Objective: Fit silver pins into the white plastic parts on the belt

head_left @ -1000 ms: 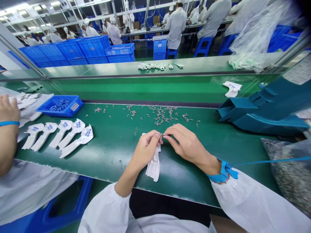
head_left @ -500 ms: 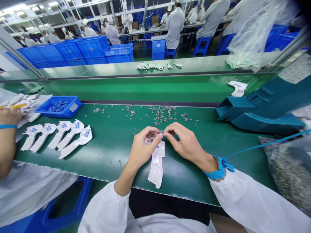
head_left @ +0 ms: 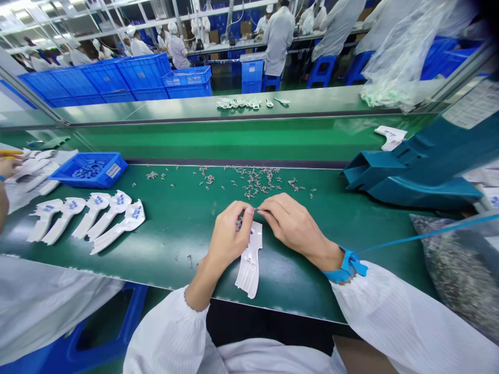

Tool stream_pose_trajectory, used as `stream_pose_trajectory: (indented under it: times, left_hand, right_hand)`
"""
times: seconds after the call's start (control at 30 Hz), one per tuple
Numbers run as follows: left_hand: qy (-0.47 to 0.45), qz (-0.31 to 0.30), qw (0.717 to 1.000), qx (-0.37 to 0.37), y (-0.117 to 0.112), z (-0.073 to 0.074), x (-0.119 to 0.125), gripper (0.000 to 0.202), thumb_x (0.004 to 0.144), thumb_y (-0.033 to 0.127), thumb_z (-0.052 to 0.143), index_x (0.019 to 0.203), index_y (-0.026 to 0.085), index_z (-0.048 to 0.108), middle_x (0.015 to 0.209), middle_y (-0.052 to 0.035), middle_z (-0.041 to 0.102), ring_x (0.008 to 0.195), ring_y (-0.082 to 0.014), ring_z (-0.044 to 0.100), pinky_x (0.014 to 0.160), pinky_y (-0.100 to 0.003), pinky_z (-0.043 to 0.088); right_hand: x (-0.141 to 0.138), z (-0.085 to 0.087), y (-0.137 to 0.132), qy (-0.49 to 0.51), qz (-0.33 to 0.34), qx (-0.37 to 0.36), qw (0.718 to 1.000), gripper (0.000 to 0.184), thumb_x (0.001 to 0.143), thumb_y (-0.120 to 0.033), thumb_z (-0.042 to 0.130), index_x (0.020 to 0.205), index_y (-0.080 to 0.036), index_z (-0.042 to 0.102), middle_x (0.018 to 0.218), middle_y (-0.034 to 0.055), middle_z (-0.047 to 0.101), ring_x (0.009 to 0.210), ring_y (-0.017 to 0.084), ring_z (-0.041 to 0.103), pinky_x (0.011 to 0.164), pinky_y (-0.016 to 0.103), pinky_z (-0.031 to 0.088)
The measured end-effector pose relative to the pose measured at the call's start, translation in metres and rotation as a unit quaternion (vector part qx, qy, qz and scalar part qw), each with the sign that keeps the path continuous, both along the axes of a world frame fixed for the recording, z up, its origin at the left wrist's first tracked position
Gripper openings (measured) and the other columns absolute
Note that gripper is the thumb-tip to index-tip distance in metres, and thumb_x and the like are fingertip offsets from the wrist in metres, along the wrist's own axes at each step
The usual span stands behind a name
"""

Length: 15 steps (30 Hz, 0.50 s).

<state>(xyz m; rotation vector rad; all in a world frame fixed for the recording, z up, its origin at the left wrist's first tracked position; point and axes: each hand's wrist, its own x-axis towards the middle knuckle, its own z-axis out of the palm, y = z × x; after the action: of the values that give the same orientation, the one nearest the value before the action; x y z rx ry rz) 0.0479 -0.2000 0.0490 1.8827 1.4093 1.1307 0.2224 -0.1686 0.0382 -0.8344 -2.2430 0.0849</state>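
Observation:
My left hand (head_left: 231, 232) is closed in a pinch, thumb against the curled fingers, above the top of a white plastic handle shell (head_left: 248, 271). What lies between those fingertips is too small to make out. My right hand (head_left: 293, 224), a blue strap around its wrist, pinches a tiny silvery metal part right beside the left thumb. The shell lies on the green bench with its ribbed grip toward me; its upper left part is hidden by my left hand. Many small metal parts (head_left: 257, 183) are scattered just beyond my fingertips.
Several white handle shells (head_left: 113, 215) lie in a row at left, near a blue bin (head_left: 88, 179) of blue pieces. A co-worker's hand (head_left: 5, 169) is at the far left. At right are a teal chute-like holder (head_left: 413, 182) and a clear bag (head_left: 460, 270) of metal parts.
My left fingers have curled in more and the thumb has straightened upward. My right hand stays close beside it. The co-worker's hand at left has moved away toward the frame edge.

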Motion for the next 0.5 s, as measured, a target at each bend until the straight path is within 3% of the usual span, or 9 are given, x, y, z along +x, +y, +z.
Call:
stream_pose_trajectory:
  times: [0.3, 0.5]
  left_hand:
    - [-0.117, -0.054, 0.982, -0.138, 0.004, -0.002, -0.005, 0.039, 0.099, 0.042, 0.042, 0.067, 0.020, 0.048, 0.063, 0.0040, 0.045, 0.059, -0.0120, 0.042, 0.058, -0.026, 0.034]
    - [-0.214, -0.140, 0.940, -0.226, 0.000, 0.010, -0.005, 0.044, 0.095, 0.047, 0.042, 0.058, 0.022, 0.036, 0.056, 0.0030, 0.039, 0.064, -0.0153, 0.053, 0.064, -0.028, 0.043]
  right_hand:
    - [0.003, -0.004, 0.002, -0.031, 0.035, 0.062, 0.997, 0.019, 0.097, -0.012, 0.047, 0.099, -0.019, 0.065, 0.091, 0.0102, 0.070, 0.087, 0.024, 0.062, 0.078, 0.041, 0.053]
    - [0.003, -0.006, -0.005, 0.043, 0.052, 0.133, 0.989, 0.026, 0.091, -0.005, 0.052, 0.105, -0.025, 0.063, 0.094, 0.0070, 0.069, 0.088, 0.023, 0.064, 0.075, 0.039, 0.056]
